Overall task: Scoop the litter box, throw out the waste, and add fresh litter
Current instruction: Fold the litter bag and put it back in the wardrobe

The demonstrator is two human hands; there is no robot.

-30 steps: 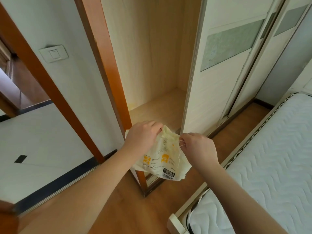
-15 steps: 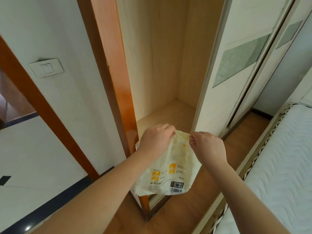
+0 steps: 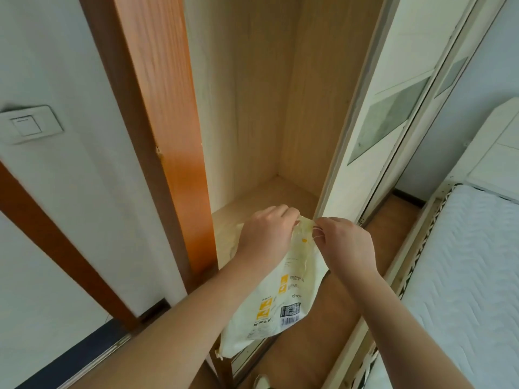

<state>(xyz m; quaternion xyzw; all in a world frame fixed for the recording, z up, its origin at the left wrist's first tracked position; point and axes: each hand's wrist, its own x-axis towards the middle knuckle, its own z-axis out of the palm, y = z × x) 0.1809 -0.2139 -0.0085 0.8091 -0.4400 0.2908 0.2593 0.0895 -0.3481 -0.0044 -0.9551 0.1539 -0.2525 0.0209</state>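
two bare forearms reach in from the bottom edge, with no sleeve, watch or band on either. the left hand (image 3: 265,237) and right hand (image 3: 346,245) wear no gloves or rings. short, plain fingernails show faintly on the right hand's fingers (image 3: 320,234).

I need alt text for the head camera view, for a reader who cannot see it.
Two bare hands hold up a pale yellow bag by its top edge: the left hand grips it, the right hand pinches a thin string there. Behind stands an open wardrobe; a white mattress lies at right.
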